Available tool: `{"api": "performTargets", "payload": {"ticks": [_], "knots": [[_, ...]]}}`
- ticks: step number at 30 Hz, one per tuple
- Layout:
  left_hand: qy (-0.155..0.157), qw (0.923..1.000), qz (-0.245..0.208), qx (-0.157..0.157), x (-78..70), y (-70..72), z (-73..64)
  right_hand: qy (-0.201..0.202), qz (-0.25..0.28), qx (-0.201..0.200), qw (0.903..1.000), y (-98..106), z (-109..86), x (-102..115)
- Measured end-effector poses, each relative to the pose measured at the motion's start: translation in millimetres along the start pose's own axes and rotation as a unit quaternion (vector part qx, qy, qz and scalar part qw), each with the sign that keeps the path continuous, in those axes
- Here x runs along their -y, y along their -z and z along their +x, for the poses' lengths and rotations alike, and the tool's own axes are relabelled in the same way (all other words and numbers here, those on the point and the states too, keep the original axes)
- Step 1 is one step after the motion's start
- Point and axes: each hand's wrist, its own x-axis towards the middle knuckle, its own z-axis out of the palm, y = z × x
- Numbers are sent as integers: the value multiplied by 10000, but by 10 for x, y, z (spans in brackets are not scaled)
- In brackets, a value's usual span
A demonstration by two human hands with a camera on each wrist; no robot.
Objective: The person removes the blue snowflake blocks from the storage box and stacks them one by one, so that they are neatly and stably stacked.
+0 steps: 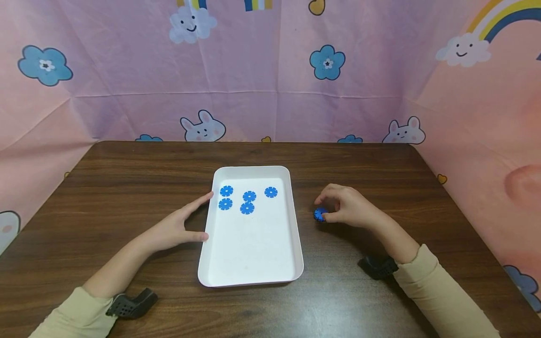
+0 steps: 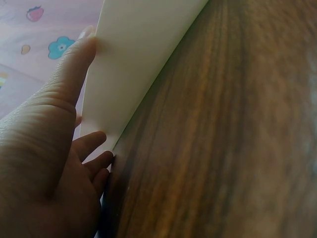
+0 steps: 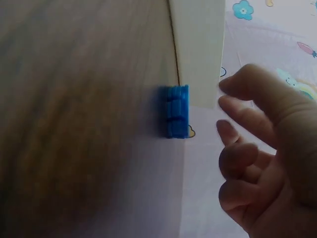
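Observation:
Several blue notched plastic discs (image 1: 249, 196), shaped like snowflakes, lie flat in the upper half of a white tray (image 1: 249, 253). My left hand (image 1: 173, 229) rests against the tray's left side, thumb and fingertips spread along it; in the left wrist view the thumb touches the tray wall (image 2: 133, 64). To the right of the tray, a short stack of the same blue discs (image 3: 177, 113) stands on the table. My right hand (image 1: 347, 206) hovers over it with fingers loosely bent. The right wrist view shows a gap between the fingers and the stack.
The brown wood-grain table (image 1: 139, 183) extends around the tray on all sides. A pink printed cloth (image 1: 253, 61) hangs behind it and to the sides. Black devices are strapped at the left wrist (image 1: 132, 304) and the right wrist (image 1: 378, 266).

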Motion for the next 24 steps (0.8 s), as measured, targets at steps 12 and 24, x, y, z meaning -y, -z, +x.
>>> {"api": "performTargets", "payload": {"ticks": [12, 24], "knots": [[-20, 10000, 37, -32, 8, 2, -8, 268, 207, -363, 9988, 86, 118, 221], [-14, 10000, 25, 1, 14, 0, -2, 524, 327, -578, 9964, 71, 327, 496]]}}
